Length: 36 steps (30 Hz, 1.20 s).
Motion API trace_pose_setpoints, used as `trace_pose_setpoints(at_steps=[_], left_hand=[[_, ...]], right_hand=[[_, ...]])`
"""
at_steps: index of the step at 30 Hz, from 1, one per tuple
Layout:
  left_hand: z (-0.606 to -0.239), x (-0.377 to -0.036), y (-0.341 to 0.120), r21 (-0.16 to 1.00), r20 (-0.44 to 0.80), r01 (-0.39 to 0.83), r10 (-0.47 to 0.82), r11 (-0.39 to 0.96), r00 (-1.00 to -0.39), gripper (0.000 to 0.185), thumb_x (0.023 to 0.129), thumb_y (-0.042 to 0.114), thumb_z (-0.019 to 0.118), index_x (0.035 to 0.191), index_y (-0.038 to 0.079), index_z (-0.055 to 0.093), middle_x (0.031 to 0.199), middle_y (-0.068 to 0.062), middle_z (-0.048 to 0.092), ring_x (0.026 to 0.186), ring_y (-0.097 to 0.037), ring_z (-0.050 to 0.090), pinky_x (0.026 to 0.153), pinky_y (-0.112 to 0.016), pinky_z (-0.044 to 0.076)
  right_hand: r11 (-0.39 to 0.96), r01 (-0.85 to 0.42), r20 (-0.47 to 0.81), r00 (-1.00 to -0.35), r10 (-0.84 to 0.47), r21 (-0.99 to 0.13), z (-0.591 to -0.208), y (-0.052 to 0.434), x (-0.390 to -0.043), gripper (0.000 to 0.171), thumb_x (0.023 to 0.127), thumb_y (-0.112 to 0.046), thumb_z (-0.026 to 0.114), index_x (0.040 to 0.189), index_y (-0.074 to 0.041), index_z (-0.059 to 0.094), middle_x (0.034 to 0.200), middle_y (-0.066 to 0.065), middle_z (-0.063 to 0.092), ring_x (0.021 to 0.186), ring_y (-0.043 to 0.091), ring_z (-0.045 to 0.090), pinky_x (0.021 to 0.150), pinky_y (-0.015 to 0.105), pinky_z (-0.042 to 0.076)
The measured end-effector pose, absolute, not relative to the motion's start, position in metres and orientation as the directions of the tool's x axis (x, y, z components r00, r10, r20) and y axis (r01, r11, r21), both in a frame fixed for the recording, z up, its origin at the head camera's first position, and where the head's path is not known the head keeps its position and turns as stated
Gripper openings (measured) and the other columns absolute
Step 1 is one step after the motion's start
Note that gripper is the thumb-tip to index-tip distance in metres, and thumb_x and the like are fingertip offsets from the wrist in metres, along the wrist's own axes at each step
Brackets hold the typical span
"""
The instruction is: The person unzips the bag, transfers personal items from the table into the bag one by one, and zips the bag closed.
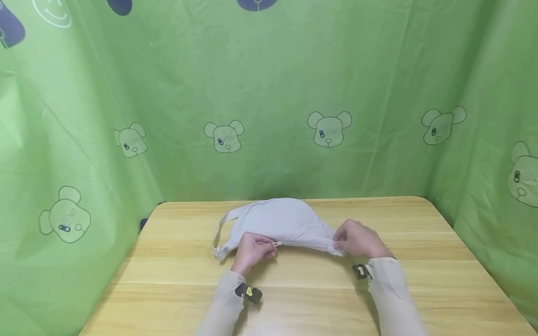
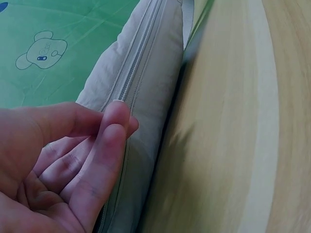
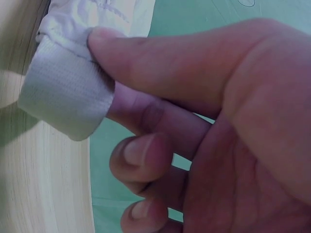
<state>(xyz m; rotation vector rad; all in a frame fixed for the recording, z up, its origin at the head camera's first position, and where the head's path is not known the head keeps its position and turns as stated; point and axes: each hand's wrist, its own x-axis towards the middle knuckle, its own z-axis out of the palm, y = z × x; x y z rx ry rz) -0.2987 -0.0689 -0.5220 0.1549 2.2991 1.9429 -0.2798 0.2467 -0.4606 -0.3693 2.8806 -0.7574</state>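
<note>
A pale grey crescent-shaped sling bag lies near the far side of the table, its zipper side facing me. My left hand pinches the zipper pull between thumb and fingertips, left of the bag's middle. In the left wrist view the zipper teeth run in a joined line from those fingertips toward the bag's far end. My right hand grips the right end of the bag, thumb on top, where a short webbing loop sticks out. The pull itself is mostly covered in the left wrist view.
The bag's strap loops off its left end onto the wooden table. Green curtains printed with bear faces hang behind the table and along both sides. Each wrist wears a dark strap over a light sleeve.
</note>
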Motion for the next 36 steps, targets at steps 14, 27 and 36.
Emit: trace_pose_setpoints(at_steps=[14,27,36], left_hand=[[-0.523,-0.301,-0.077,0.983,-0.043,-0.009,0.180,0.184,-0.983,0.010,0.084,-0.003,0.074,0.092,-0.008,0.077,0.083,-0.021,0.078,0.063,-0.013,0.073,0.067,-0.029,0.063],[-0.522,-0.300,-0.082,0.982,-0.026,0.011,0.197,0.186,-0.980,0.010,0.085,-0.003,0.074,0.093,-0.009,0.076,0.086,-0.025,0.077,0.067,-0.018,0.075,0.068,-0.032,0.064],[-0.512,-0.297,-0.084,0.983,-0.020,0.019,0.208,0.184,-0.978,0.014,0.087,-0.007,0.070,0.098,-0.015,0.073,0.091,-0.034,0.074,0.074,-0.034,0.077,0.072,-0.038,0.064]], right_hand=[[0.841,-0.190,-0.081,-0.961,-0.266,-0.506,-0.460,0.247,-0.278,0.017,0.087,-0.015,0.077,0.102,-0.008,0.079,0.105,0.013,0.079,0.096,0.030,0.073,0.086,0.060,0.056],[0.837,-0.192,-0.086,-0.958,-0.273,-0.511,-0.457,0.246,-0.276,0.018,0.086,-0.015,0.077,0.102,-0.007,0.079,0.105,0.013,0.079,0.095,0.029,0.073,0.086,0.060,0.057],[0.838,-0.181,-0.090,-0.961,-0.263,-0.514,-0.454,0.246,-0.273,0.018,0.086,-0.014,0.077,0.102,-0.008,0.079,0.106,0.013,0.079,0.094,0.027,0.072,0.085,0.059,0.057]])
